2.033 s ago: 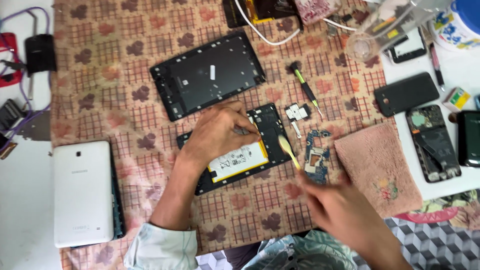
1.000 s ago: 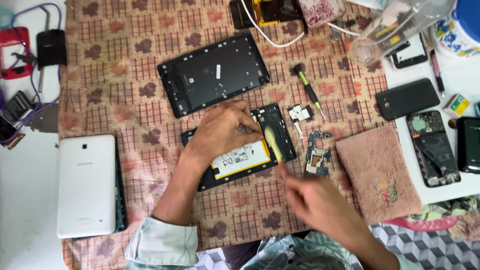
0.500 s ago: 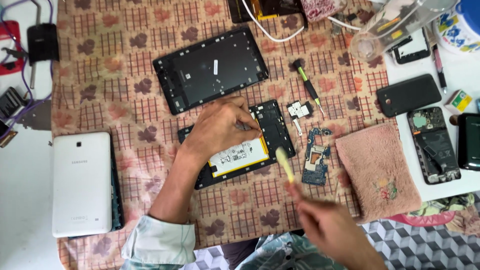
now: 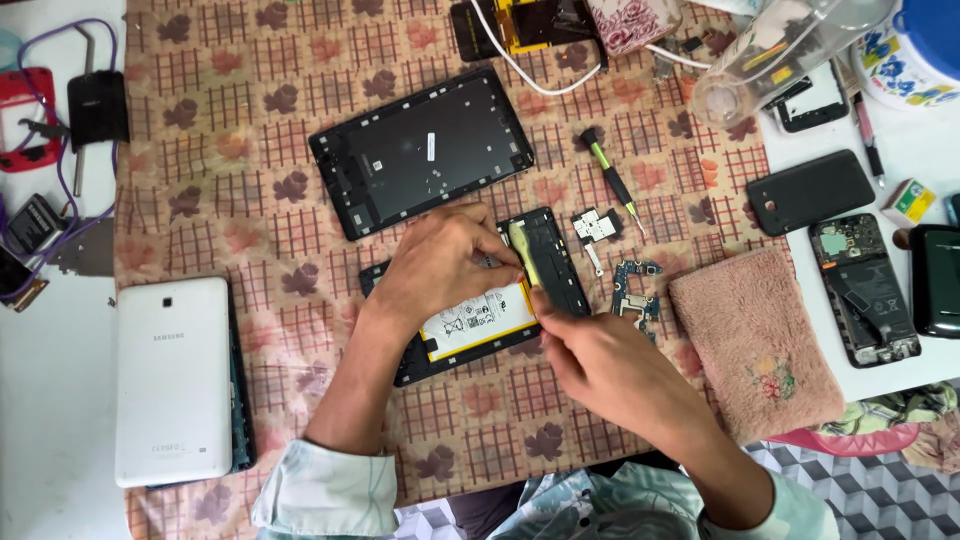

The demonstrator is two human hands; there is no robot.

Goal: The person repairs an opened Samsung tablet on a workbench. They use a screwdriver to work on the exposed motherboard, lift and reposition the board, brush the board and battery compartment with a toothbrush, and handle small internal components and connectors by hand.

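Note:
An opened black tablet body (image 4: 560, 262) with a white and yellow battery (image 4: 480, 318) lies in the middle of the patterned cloth (image 4: 250, 190). My left hand (image 4: 440, 262) presses down on its upper left part. My right hand (image 4: 600, 365) holds a pale yellow pry stick (image 4: 525, 250), whose tip rests on the top edge of the tablet body beside my left fingers. A black tablet frame (image 4: 420, 150) lies just behind. A small blue circuit board (image 4: 632, 288) and a small metal part (image 4: 595, 226) sit to the right of the tablet body.
A white tablet back cover (image 4: 172, 380) lies at left. A green-handled screwdriver (image 4: 610, 180) and a pink towel (image 4: 750, 340) are at right. Black phones (image 4: 808, 192) and an opened phone (image 4: 865, 290) lie on the white table. Cables and chargers (image 4: 60, 130) are at far left.
My right hand has come up from the lower right with the pry stick and set its tip on the tablet body's top edge. My left hand has stayed in place.

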